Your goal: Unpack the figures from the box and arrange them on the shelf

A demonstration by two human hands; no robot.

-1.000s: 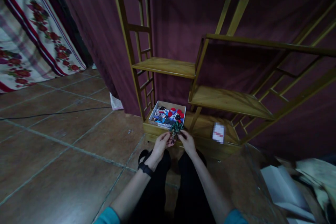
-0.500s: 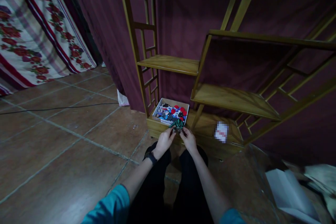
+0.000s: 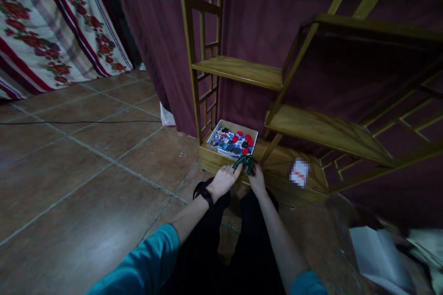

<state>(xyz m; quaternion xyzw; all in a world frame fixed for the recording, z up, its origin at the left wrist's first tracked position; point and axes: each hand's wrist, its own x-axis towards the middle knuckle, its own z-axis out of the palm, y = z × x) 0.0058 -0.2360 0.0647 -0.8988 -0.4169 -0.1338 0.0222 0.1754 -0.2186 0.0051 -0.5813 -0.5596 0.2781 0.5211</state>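
Observation:
Just in front of the box, both hands meet at a small dark green object (image 3: 245, 163) with thin limb-like parts, perhaps a toy figure. My right hand (image 3: 258, 180) grips it from the right, fingers closed at its lower side. On the left, my left hand (image 3: 225, 179) has its fingertips pinched at the object's left edge. Beyond the hands a shallow white box (image 3: 212, 147) holds several small mixed pieces, among them red discs (image 3: 245, 151) and grey, blue and white bits. Too small to name are most of those pieces.
The box sits on the bottom board of a wooden shelf unit (image 3: 238, 72) with open slats. A blurred white and red packet (image 3: 299, 173) lies to its right. Dark red cloth (image 3: 152, 32) hangs behind. A black cable (image 3: 83, 122) crosses the tiled floor; white sheets (image 3: 377, 253) lie lower right.
The view has shifted, so the shelf and box sit further right and higher. The green object has turned between my hands, and my left hand shows more of its back.

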